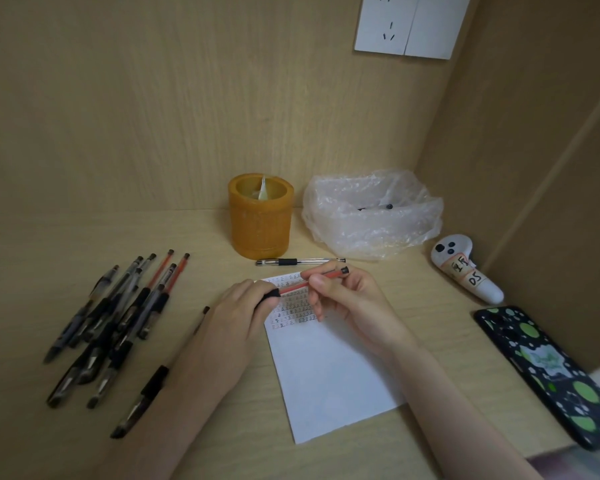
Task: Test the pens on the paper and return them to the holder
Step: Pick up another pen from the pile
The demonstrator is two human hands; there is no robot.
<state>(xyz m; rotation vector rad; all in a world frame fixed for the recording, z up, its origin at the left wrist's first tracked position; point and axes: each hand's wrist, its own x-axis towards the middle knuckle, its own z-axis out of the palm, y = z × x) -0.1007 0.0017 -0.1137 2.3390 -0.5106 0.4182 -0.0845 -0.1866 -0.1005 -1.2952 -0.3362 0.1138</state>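
Both hands hold one red pen (292, 288) slantwise just above the written top of the paper (329, 375), which lies in the middle of the worktop (84, 233) and reaches toward its near edge. The left hand (239, 310) has its fingers (257, 287) curled round the pen's black grip end. The right hand (350, 299) pinches the barrel between thumb and forefinger, near the dark back end. The pen's tip is hidden in the left hand, so it may be capped or bare.

The amber holder (261, 220) stands upright against the back edge. A clear pen (300, 261) lies flat just in front of it. A heap of pens (118, 317) lies toward the left edge, and a single pen (141, 400) lies beside the left forearm. A crumpled plastic bag (371, 220) sits in the back right corner, just right of the holder. A white controller (465, 268) and a spotted phone (548, 372) lie along the right edge.
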